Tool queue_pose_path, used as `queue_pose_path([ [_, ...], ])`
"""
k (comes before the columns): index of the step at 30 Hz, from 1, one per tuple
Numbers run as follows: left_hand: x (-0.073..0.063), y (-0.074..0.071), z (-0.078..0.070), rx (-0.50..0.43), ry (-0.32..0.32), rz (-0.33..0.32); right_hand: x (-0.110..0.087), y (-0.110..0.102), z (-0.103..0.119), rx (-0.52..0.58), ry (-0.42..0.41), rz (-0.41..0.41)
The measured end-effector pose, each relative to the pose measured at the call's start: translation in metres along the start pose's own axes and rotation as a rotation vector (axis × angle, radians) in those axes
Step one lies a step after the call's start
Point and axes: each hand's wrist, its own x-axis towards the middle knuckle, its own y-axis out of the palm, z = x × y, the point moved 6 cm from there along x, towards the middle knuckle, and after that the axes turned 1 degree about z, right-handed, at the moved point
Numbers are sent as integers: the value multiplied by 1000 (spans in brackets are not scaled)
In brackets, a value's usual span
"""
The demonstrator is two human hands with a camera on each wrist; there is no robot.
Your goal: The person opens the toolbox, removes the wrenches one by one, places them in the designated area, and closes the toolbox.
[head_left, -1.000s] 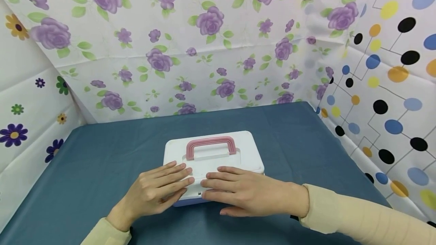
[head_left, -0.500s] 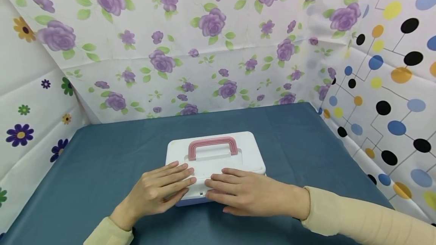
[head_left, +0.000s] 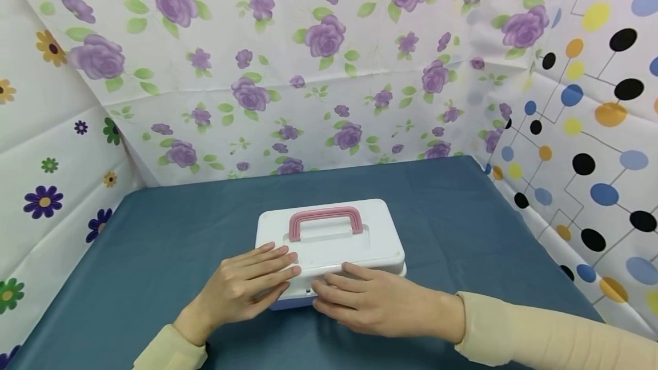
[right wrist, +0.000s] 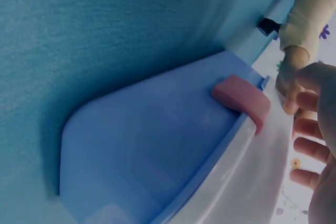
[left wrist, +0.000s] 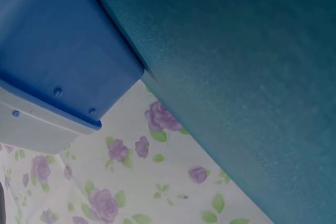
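A storage box with a white lid [head_left: 334, 247] and a blue base [head_left: 290, 303] sits in front of me, its pink carry handle [head_left: 326, 221] standing up from the lid. My left hand [head_left: 247, 284] rests with extended fingers over the lid's front left corner. At the front of the box is my right hand [head_left: 370, 301], its fingers slightly bent near the lid's edge. The right wrist view shows a pink latch [right wrist: 244, 98] on the box's front, with the right hand's fingers [right wrist: 310, 148] beside it. In the head view that latch is hidden behind the right hand.
The box stands on a dark blue tablecloth [head_left: 195, 233]. Behind it hangs a white sheet with purple roses [head_left: 324, 36]. Sheets with dots [head_left: 583, 164] and with flowers [head_left: 43, 201] close off the right and left sides.
My right hand has drawn slightly down toward the box's front, its fingers bending more and uncovering more of the lid. The left hand stays in place on the corner. The head view has shifted slightly.
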Motion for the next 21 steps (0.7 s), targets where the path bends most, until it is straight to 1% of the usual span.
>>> queue_pose_path([
  [3,-1,0,0,-4,-5,-3,1,3,3,-63,-6,13],
  [7,-2,0,0,-9,-1,-18,2,9,6,-120,-16,27],
  [12,-1,0,1,-21,-12,-20,4,14,10,-187,-30,18],
  [16,-1,0,1,-29,-24,-11,4,17,14,-208,-31,6],
  [21,-1,-1,2,-25,-24,-3,3,22,17,-219,-67,31],
])
